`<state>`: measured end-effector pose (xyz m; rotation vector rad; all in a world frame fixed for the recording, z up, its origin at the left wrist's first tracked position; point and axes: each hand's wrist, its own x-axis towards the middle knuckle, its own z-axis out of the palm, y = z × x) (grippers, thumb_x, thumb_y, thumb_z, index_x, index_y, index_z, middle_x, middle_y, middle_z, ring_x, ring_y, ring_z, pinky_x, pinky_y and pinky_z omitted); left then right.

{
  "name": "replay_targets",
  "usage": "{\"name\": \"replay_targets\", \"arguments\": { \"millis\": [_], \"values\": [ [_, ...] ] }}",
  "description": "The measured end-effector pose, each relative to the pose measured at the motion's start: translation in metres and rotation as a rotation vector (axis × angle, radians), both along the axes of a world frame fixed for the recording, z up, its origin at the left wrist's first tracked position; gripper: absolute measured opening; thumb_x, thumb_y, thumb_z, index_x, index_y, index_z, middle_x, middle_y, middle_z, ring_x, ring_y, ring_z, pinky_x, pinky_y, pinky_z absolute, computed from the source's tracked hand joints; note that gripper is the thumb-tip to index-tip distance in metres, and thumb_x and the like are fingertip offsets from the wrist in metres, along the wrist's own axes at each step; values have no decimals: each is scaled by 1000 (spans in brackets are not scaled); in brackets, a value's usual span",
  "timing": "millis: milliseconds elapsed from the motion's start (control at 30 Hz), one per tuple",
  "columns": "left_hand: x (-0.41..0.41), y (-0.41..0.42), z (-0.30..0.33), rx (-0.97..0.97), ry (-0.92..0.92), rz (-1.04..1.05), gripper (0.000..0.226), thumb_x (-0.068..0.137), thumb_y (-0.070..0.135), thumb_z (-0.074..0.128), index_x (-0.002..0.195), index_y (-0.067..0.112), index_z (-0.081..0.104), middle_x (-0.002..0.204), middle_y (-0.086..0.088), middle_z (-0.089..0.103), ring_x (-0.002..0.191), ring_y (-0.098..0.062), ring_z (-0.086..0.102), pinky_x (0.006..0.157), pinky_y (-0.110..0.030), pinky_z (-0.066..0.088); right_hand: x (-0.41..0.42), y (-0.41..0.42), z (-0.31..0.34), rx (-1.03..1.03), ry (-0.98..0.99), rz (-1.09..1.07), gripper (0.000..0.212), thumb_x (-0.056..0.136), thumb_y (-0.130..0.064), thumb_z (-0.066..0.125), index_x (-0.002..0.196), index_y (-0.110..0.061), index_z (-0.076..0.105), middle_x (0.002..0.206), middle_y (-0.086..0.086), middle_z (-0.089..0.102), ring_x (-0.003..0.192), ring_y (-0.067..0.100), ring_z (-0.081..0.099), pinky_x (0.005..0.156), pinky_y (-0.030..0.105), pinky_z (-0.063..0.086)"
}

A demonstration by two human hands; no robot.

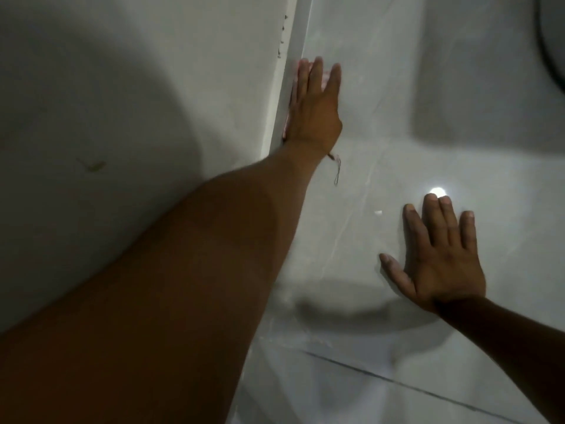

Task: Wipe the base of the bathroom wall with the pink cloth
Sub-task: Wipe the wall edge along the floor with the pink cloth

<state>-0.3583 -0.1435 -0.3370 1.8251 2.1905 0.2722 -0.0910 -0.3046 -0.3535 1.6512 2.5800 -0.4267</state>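
My left hand (315, 102) lies flat along the white base strip (290, 71) of the wall, fingers stretched forward. It presses the pink cloth (326, 78) against the strip; only slivers of pink show between the fingers and at the wrist, and a loose thread (337, 171) hangs below. The grey wall (137, 87) fills the left of the view. My right hand (440, 255) rests palm down on the glossy floor tiles (382, 133), fingers spread, holding nothing.
A dark curved object (553, 41) sits at the top right corner, with its shadow on the floor beside it. A grout line (397, 381) crosses the tiles near the bottom. A lamp reflection (437, 191) shines just beyond my right fingertips. Dark specks (282, 35) dot the wall edge farther along the strip.
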Motion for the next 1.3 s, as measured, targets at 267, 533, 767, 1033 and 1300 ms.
{"name": "replay_targets", "arguments": {
  "millis": [267,533,767,1033,1300],
  "values": [
    [14,-194,-7,129,-18,-29,79,77,-21,44,149,12,44,162,-19,32,156,-37,14,123,-51,31,1,1,0,-12,16,3,93,88,-68,38,158,-9,25,167,23,14,157,35,3,126,55,-1],
    [8,-177,-17,170,-5,-70,73,77,-25,46,141,7,54,153,-24,44,151,-42,25,125,-50,26,2,1,-2,-12,39,6,92,88,-67,39,158,-9,25,167,23,15,157,36,6,125,57,3],
    [-2,0,-7,160,7,-224,80,79,-23,43,150,13,41,163,-18,30,155,-40,14,125,-48,28,3,1,-4,-1,18,20,93,88,-68,37,157,-7,29,166,24,16,156,37,8,125,59,6],
    [-20,80,2,-5,90,-110,64,92,1,49,153,5,30,164,-25,20,154,-44,12,128,-51,13,4,2,-6,-1,31,12,91,88,-67,39,157,-8,30,166,23,19,156,37,11,124,60,9],
    [1,-34,-11,146,-125,79,73,82,-20,49,149,9,42,163,-14,31,155,-32,17,126,-44,28,4,2,-4,2,41,-3,91,87,-67,38,157,-8,30,166,23,18,156,36,10,125,57,4]
  ]
}}
